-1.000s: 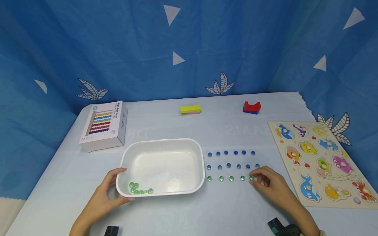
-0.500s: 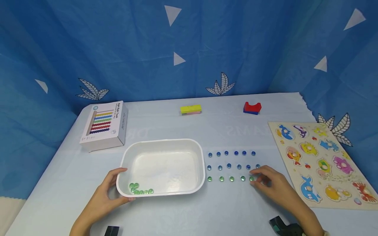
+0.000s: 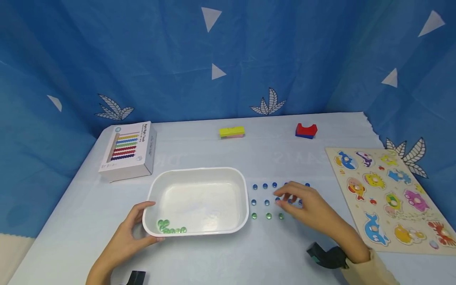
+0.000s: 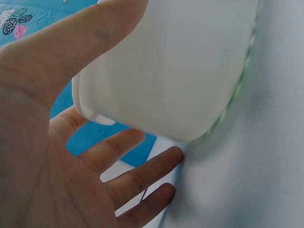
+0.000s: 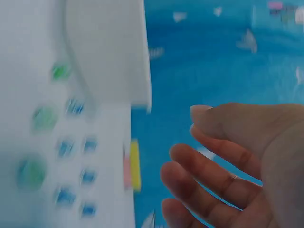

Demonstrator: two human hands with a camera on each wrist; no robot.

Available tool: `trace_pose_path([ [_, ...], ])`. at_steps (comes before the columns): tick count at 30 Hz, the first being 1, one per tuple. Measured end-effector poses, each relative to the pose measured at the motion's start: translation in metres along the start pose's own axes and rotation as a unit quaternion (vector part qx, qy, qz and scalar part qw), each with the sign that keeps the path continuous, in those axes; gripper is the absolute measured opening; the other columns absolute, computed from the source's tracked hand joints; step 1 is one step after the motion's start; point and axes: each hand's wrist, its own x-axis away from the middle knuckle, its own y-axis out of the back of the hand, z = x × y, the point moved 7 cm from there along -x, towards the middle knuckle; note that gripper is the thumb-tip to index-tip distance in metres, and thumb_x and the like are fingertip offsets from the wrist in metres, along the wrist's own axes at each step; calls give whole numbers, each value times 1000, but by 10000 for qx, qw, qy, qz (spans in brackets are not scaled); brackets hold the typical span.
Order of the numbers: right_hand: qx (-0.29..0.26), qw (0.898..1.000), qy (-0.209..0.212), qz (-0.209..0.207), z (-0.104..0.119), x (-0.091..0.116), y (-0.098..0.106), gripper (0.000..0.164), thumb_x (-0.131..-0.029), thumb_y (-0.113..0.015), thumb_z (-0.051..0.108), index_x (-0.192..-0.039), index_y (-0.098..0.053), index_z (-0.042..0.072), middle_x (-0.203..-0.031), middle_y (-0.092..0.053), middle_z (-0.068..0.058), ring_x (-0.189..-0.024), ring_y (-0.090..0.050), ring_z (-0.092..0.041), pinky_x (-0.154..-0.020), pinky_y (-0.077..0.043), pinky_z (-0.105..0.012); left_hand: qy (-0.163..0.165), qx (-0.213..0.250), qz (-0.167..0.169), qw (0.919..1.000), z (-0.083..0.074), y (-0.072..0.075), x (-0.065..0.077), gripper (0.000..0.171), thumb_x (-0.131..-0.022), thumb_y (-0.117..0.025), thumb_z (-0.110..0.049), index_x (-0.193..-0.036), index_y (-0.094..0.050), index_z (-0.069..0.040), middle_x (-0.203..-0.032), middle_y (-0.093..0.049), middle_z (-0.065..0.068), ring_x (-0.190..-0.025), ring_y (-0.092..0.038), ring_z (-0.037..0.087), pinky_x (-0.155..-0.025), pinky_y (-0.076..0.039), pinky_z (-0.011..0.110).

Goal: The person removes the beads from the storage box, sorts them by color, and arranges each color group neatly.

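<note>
My left hand [image 3: 122, 237] holds the left end of a white plastic tray [image 3: 246, 198], its thumb and index finger at the rim; the other fingers [image 4: 142, 175] spread loosely. Several green glass beads [image 3: 183, 229] lie in the tray's near left corner. My right hand [image 3: 308, 204] hovers over the bead rows, fingers bent loosely, and no bead shows between thumb and fingers in the right wrist view. To the tray's right lie two rows of blue glass beads [image 3: 253, 202] and a nearer row of green beads [image 3: 268, 215]; the hand hides their right-hand parts.
A boxed toy [image 3: 126, 152] stands at the back left. Yellow and pink blocks [image 3: 232, 132] lie at the back middle, red and blue blocks [image 3: 306, 130] farther right. A wooden sea-animal puzzle board [image 3: 392, 198] lies at the right edge. Blue curtain [image 3: 160, 59] hangs behind.
My right hand has left the green bead at the right end of the near row and moved left and up over the rows. My left hand and the tray keep their place.
</note>
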Motion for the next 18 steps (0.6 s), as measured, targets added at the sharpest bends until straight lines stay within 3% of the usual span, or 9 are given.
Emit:
trace_pose_path([
  [3, -505, 9952, 239, 806, 36, -22, -26, 22, -84, -62, 31, -104, -63, 24, -93, -62, 13, -82, -53, -3, -71, -50, -21, -9, 31, 27, 10000, -1, 0, 1, 88, -61, -81, -35, -133, -32, -30, -133, -48, 14, -117, -45, 34, -88, -29, 65],
  [6, -918, 9815, 703, 1525, 73, -42, -63, 28, -85, -60, 31, -110, -62, 19, -99, -64, 8, -87, -54, -4, -78, -50, -25, 11, 16, 10, 10000, -3, 2, 2, 88, -61, -82, -34, -133, -31, -30, -133, -47, 16, -118, -45, 38, -88, -28, 66],
  [10, -716, 9643, 1147, 2278, 115, -67, -116, 34, -88, -57, 30, -118, -56, 14, -103, -64, 0, -91, -56, -5, -82, -47, -22, -52, 27, -25, 10000, -5, 2, 3, 88, -60, -82, -33, -133, -32, -29, -132, -49, 15, -117, -46, 37, -88, -29, 65],
  [14, -178, 9553, 803, 2841, 142, -81, -161, 38, -92, -50, 28, -128, -47, 15, -108, -62, 0, -89, -55, -3, -82, -44, -18, -137, 26, -17, 9999, -5, 0, 1, 88, -61, -82, -33, -133, -32, -29, -132, -49, 13, -115, -47, 34, -88, -30, 65],
  [18, -200, 9516, 418, 3040, 165, -84, -194, 42, -92, -46, 25, -132, -42, 12, -115, -59, -2, -83, -52, -4, -71, -43, -19, -180, -15, -74, 9998, -4, 0, 1, 87, -61, -82, -32, -133, -33, -30, -132, -49, 11, -113, -48, 20, -87, -32, 64],
])
